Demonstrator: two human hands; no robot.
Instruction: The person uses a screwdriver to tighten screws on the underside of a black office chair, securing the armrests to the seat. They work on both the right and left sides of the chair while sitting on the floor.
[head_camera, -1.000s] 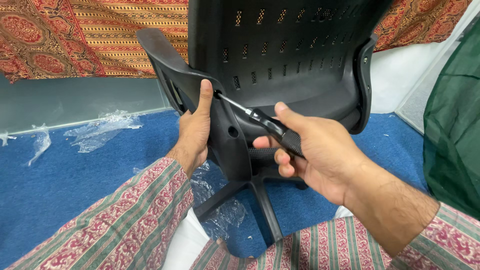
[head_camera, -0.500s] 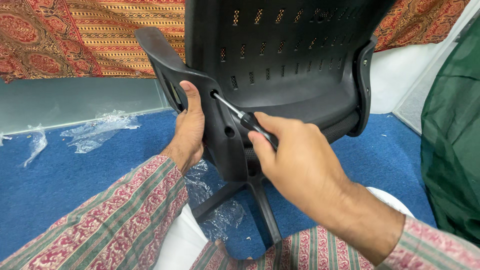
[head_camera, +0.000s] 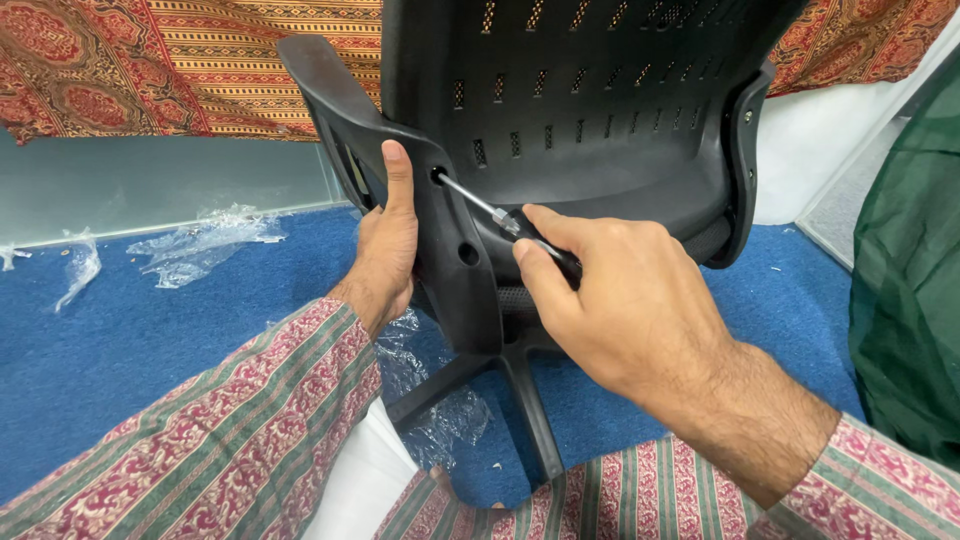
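Note:
A black plastic office chair stands in front of me with its back shell facing me. My left hand grips the black armrest bracket, thumb pressed up along it. My right hand is closed around a screwdriver with a black handle and a thin metal shaft. The shaft's tip sits in the upper hole of the bracket. A second hole shows lower on the bracket. Both my sleeves are striped red and green.
The chair's black star base rests on blue carpet. Crumpled clear plastic wrap lies on the carpet at left and under the base. A patterned red cloth hangs behind. Dark green fabric fills the right edge.
My right hand has slid the screwdriver further along, and the tip now sits in the bracket's upper hole. My left thumb has shifted slightly on the bracket.

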